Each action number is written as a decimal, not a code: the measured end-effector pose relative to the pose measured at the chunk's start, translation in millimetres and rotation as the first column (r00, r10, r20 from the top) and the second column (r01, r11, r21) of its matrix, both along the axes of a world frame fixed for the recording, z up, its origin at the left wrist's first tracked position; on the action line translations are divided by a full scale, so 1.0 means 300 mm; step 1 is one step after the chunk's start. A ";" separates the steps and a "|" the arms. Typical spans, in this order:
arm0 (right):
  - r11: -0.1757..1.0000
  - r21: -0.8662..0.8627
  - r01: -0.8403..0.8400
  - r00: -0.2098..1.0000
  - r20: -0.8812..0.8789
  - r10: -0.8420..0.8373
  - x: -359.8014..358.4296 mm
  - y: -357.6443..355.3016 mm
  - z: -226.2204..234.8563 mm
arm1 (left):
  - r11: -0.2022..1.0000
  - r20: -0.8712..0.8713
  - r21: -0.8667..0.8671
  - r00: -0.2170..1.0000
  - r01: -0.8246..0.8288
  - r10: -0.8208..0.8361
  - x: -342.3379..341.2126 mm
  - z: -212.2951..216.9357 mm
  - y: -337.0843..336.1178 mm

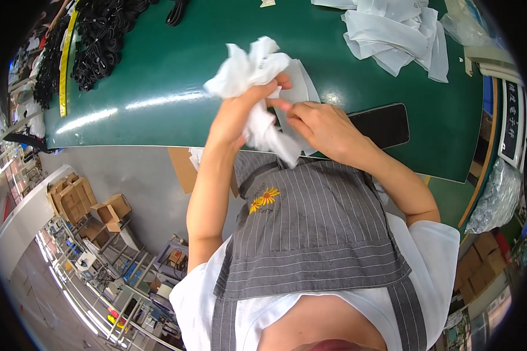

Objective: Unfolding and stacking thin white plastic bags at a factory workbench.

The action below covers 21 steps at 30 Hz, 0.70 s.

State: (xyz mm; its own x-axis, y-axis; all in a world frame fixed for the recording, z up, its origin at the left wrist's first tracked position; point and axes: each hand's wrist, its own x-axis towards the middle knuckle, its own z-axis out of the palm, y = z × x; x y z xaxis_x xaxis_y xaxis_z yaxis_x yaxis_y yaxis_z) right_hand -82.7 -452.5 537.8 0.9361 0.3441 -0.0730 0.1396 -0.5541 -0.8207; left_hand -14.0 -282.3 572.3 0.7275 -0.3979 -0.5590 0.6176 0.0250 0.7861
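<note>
A crumpled bunch of thin white sheets or bags (246,70) is in my left hand (244,111), its fingers wrapped round the middle. The loose ends stick out above and below the hand, and the lower end is blurred. My right hand (328,130) is closed, with thumb and fingertips pressed together close to the left fingertips. What it pinches, if anything, is hidden. Just behind both hands, flatter white sheets (301,85) lie on the green table (175,64) near its front edge. Beside my right hand a dark phone (383,124) lies flat.
A loose pile of white sheets or bags (395,35) covers the far right. Bundles of black cables (99,50) lie far left beside a yellow strip (68,64). Clear plastic wrap (495,196) hangs at the right edge. Cardboard boxes (73,196) stand beyond the table at left.
</note>
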 end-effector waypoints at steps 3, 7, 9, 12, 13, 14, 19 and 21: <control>0.999 -0.014 0.037 0.998 -0.054 -0.038 0.045 -0.015 0.037 | 0.999 -0.101 -0.029 0.995 0.014 -0.017 0.021 -0.072 0.030; 0.930 -0.367 -0.028 0.984 -0.173 -0.039 0.077 -0.071 0.055 | 0.999 -0.111 -0.039 0.994 0.014 -0.018 0.015 -0.066 0.015; 0.929 -0.367 0.046 0.984 -0.142 -0.105 0.091 -0.117 0.066 | 1.000 -0.084 -0.027 0.996 0.001 -0.004 0.006 -0.062 0.012; 0.966 -0.228 0.123 0.983 -0.109 -0.151 0.086 -0.111 0.078 | 0.999 -0.080 -0.036 0.997 -0.011 0.008 -0.003 -0.061 0.010; 0.983 -0.101 0.154 0.985 -0.063 -0.161 0.085 -0.094 0.071 | 0.999 -0.081 -0.038 0.997 -0.011 0.008 0.001 -0.058 0.011; 0.998 -0.031 0.050 0.991 -0.125 -0.053 0.085 -0.076 0.062 | 0.999 -0.080 -0.039 0.997 -0.006 0.003 0.003 -0.060 0.010; 0.972 -0.162 0.168 0.960 -0.198 -0.199 0.094 -0.087 0.025 | 0.999 -0.085 -0.052 0.996 -0.007 0.002 0.003 -0.062 0.002; 0.958 -0.235 0.166 0.955 -0.206 -0.216 0.102 -0.096 0.043 | 0.999 -0.087 -0.049 0.996 -0.022 0.017 -0.010 -0.072 0.015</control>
